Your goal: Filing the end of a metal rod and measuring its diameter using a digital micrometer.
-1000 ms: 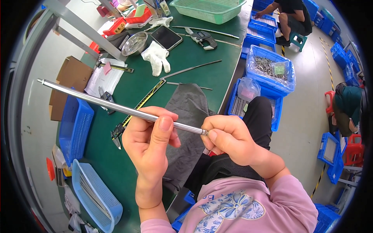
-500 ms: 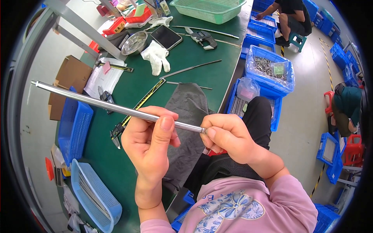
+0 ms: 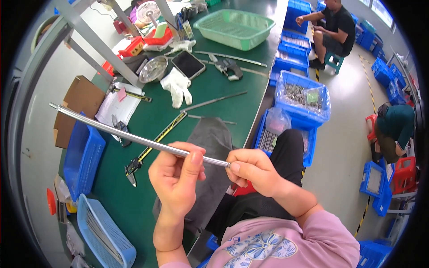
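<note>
A long, shiny metal rod [image 3: 120, 133] slants across the view above the bench, its narrowed far end pointing to the upper left. My left hand [image 3: 178, 178] is closed round it with thumb and fingers, a short way from the near end. At that near end my right hand [image 3: 254, 172] pinches the rod's tip between thumb and forefinger, which partly hides it. Under both hands a dark grey cloth [image 3: 208, 138] lies over the bench edge. Black digital calipers [image 3: 152, 145] rest on the green bench [image 3: 134, 196] beyond my left hand.
Blue baskets [image 3: 105, 232] stand at left, one holding rods. White gloves [image 3: 177, 86], a phone [image 3: 188, 64], a micrometer [image 3: 230, 68] and a green basket [image 3: 234, 27] lie farther back. Blue crates [image 3: 304, 96] line the bench's right side. One person [image 3: 335, 29] sits beyond; another [image 3: 395, 129] bends at right.
The view has tilted upward, so the bench and its things sit lower in the picture. My hands keep the same hold on the rod. The seated person's upper body has come into view.
</note>
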Demonstrator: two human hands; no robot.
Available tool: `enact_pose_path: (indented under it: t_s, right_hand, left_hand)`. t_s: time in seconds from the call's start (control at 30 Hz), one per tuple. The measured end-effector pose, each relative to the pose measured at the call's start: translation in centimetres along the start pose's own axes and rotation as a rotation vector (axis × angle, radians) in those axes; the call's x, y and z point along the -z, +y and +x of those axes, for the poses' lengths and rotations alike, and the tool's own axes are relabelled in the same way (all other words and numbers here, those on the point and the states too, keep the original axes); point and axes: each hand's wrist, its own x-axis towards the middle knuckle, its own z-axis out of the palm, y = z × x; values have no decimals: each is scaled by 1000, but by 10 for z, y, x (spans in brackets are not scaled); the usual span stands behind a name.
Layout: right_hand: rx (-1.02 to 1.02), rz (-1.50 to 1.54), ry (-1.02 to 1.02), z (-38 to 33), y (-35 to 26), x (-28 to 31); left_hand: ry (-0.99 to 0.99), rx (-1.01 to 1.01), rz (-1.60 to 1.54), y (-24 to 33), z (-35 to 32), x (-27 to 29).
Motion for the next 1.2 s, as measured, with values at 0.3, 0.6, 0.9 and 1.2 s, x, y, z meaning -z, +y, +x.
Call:
enact_pose_path:
  t_s: [0.3, 0.6, 0.9, 1.2]
  right_hand:
    - [111, -38, -198, 9, 3, 16]
    - [516, -956, 615, 64, 6, 69]
    - [396, -1350, 689, 144, -19, 133]
    - [18, -1657, 445, 214, -25, 226]
  left_hand:
    - [-327, 146, -351, -31, -8, 18]
    - [163, 262, -71, -41, -41, 69]
    - [276, 312, -241, -36, -45, 92]
    - [222, 263, -440, -29, -47, 93]
